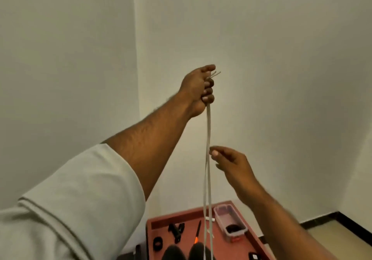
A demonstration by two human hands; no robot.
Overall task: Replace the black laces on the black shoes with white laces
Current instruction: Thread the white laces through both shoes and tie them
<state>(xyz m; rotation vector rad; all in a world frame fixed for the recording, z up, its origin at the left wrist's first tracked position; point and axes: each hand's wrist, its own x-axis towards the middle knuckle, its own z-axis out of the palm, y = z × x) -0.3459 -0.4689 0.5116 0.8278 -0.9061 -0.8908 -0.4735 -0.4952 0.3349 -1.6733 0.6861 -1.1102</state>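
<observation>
1. A white lace [207, 159] hangs doubled in two strands from a raised fist, reaching down past the black shoes [185, 252] at the bottom edge of the view.
2. The left hand [198, 90] grips both lace tips, fingers curled tight; the tips poke out above the fist.
3. The right hand [229, 161] hovers just beside the strands, fingers loosely bent, holding nothing.
4. The lace looks light, soft and limp; a pinch near its stiff tips would likely guide it best.
5. Below, a red tray [249, 237] holds a clear plastic box [228, 221] with something dark inside, too blurred to name, plus small black items and an orange-marked tool [197, 233].
</observation>
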